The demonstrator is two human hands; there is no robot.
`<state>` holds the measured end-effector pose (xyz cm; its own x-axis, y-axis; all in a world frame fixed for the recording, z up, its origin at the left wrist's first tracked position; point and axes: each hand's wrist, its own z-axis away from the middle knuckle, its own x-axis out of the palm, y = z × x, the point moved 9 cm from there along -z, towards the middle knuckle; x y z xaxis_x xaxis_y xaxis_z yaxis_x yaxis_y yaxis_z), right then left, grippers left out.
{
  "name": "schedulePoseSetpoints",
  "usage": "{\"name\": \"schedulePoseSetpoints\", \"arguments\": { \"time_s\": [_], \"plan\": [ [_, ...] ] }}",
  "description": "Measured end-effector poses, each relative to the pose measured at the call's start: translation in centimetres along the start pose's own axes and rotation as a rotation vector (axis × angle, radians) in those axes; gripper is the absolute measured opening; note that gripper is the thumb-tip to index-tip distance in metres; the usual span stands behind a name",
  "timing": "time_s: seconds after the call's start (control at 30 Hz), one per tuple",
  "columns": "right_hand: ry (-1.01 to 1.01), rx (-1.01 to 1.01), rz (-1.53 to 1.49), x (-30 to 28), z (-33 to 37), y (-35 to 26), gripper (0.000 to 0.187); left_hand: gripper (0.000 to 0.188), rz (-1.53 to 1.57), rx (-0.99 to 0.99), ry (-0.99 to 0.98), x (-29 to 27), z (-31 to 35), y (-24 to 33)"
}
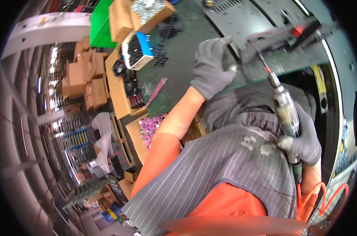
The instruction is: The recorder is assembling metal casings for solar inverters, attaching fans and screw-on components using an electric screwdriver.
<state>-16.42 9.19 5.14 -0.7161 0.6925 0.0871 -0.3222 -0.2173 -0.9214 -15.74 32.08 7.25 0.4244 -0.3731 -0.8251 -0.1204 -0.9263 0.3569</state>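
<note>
My right hand, in a grey glove, is wrapped round a straight air screwdriver. Its long bit, with a red band, points away toward a dark grey bracket-like part; I cannot tell whether the tip touches it. An orange coiled hose runs from the tool's rear end. My left hand, also gloved in grey, is raised over the green bench, thumb and fingers apart with nothing seen between them. Its fingertips are beside the corner of a grey metal panel; contact is unclear.
On the green bench stand a blue-and-white box of black screws, a carton of silver hardware and a green bin. A carton of pink-purple pieces is by my left forearm. Stacked cartons are further left.
</note>
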Motion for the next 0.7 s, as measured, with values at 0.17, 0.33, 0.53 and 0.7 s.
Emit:
{"name": "schedulePoseSetpoints", "arguments": {
  "time_s": [0.17, 0.33, 0.53, 0.7],
  "plan": [
    [0.023, 0.008, 0.006, -0.4, -0.1, 1.3, 0.080, 0.027, -0.348, -0.321, -0.073, -6.7, 2.5, -11.1],
    [0.067, 0.035, -0.098, 0.1, 0.4, -0.1, 0.083, 0.019, -0.775, -0.383, -0.130, -10.1, 2.6, -15.9],
    [-0.022, 0.126, 0.002, 0.2, 0.4, 1.5, 0.085, 0.021, -0.902, -0.373, -0.167, -7.9, 1.1, -17.9],
    [0.001, 0.082, -0.044, 0.3, -0.7, 3.8, 0.079, 0.018, -0.901, -0.460, -0.293, -7.0, 0.2, -18.8]
  ]
}}
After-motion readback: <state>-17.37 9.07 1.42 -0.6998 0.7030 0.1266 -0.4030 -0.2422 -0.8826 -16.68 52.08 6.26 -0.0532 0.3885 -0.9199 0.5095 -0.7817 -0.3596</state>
